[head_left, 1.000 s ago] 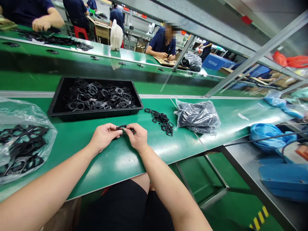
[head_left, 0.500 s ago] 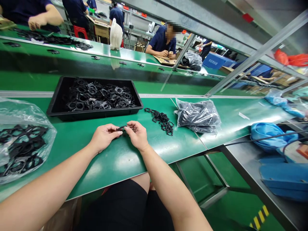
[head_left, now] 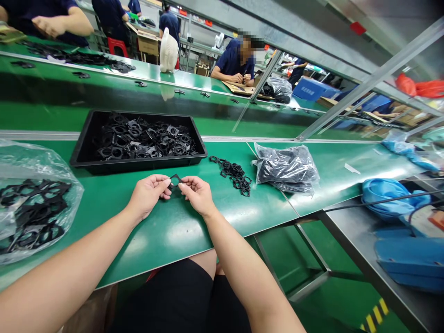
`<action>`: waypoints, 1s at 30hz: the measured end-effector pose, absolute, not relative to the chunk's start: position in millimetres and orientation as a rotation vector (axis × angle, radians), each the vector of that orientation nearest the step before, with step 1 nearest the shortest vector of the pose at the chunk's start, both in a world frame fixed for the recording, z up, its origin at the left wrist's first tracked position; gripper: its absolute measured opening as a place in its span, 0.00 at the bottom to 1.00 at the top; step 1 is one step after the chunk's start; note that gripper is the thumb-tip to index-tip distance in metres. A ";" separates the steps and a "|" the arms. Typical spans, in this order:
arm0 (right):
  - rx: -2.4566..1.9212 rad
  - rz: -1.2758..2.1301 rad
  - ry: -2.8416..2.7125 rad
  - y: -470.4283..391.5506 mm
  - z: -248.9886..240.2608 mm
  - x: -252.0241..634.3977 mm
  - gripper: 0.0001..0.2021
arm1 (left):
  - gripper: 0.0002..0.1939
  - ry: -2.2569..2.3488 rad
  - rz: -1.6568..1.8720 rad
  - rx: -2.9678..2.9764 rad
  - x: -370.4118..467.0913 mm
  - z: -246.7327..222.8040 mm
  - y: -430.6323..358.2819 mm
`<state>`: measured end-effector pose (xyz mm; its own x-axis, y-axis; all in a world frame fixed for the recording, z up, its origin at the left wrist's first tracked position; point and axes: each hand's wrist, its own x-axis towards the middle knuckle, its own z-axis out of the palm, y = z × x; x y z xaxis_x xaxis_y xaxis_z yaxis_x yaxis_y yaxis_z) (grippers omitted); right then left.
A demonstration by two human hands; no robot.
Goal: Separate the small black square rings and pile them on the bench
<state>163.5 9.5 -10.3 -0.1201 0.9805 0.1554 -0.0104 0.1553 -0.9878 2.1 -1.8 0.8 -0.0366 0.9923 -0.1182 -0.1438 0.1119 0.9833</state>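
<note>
Between my two hands is a small flat black plate with a round hole, tilted so its opening faces me. My left hand is closed on its left edge. My right hand pinches its right corner. Just beyond them stands a black tray heaped with black plates with holes. A small pile of black rings lies on the green tabletop to the right of my hands. On the left, an open clear plastic bag holds more black holed parts.
A sealed plastic bag of dark parts lies right of the rings. Behind the tray runs a green conveyor belt with spaced black pieces. Co-workers sit across it. A metal side table with blue bundles stands at right.
The black plate has been turned from nearly edge-on to show its round hole. Both hands have stayed in almost the same place. Pieces on the conveyor have shifted slightly right.
</note>
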 end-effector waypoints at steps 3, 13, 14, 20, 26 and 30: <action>-1.048 1.168 -1.355 9.4 -9.9 163.3 0.15 | 0.20 1.194 1.197 1.015 2.6 0.7 -2.0; -0.965 1.233 -1.397 10.7 -12.7 167.4 0.15 | 0.22 1.138 1.163 0.963 3.1 7.0 -2.1; -0.929 1.187 -1.451 10.7 -13.9 168.0 0.16 | 0.21 1.130 1.165 0.929 2.2 7.7 -1.7; -0.929 0.868 -1.638 12.1 -14.9 170.9 0.08 | 0.19 1.137 1.122 0.971 0.7 5.4 -2.2; -1.030 0.965 -1.513 12.6 -12.6 169.5 0.09 | 0.19 1.150 1.251 1.250 2.2 -3.5 -4.5; -1.052 1.234 -1.367 12.0 -11.4 167.3 0.13 | 0.19 1.130 1.178 1.207 1.5 -3.1 -4.3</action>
<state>167.3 12.0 -11.4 -0.1486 0.9828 0.1099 -0.0091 0.1098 -0.9939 1.5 -4.3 -3.1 0.0669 0.9978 -0.0010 -0.0426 0.0038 0.9991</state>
